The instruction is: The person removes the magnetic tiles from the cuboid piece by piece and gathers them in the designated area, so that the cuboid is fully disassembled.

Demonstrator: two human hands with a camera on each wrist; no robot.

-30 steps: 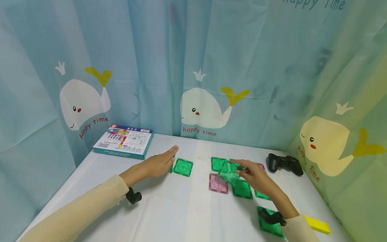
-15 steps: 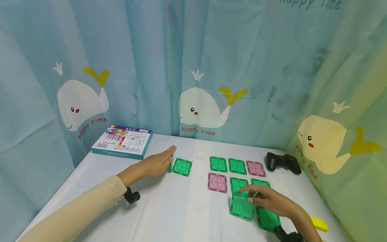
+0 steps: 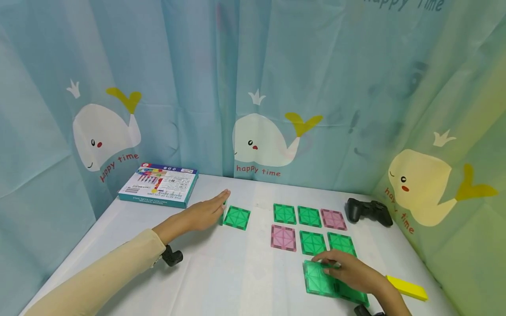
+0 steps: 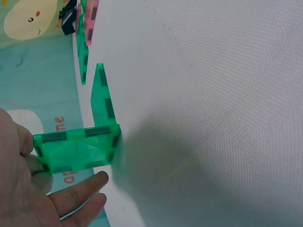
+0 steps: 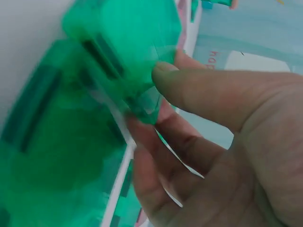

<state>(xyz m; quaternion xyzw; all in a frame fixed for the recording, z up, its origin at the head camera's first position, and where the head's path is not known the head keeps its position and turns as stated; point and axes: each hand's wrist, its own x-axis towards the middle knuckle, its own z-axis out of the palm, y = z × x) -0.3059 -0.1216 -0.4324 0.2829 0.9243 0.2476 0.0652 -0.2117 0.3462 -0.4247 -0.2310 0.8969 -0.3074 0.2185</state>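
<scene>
My left hand (image 3: 205, 215) pinches the edge of a see-through green magnetic tile (image 4: 78, 150), which stands upright against a flat green tile (image 3: 237, 217). Two of its fingers stretch out below that tile in the left wrist view. At the front right, my right hand (image 3: 349, 268) grips another green magnetic tile (image 3: 318, 278) by a corner, with the thumb on its face and fingers behind. This tile's right edge meets a further green tile (image 3: 353, 293) lying on the table, partly hidden under the hand.
Behind the right hand lie two rows of flat tiles: green ones (image 3: 284, 213), a pink one (image 3: 283, 238) at left and another pink one (image 3: 334, 219) at right. A black game controller (image 3: 369, 212), a yellow block (image 3: 407, 287) and a boxed set (image 3: 160, 184) sit around them.
My right hand has carried its green tile from above the tile rows toward the front, down beside the front green tile. The left hand keeps its place.
</scene>
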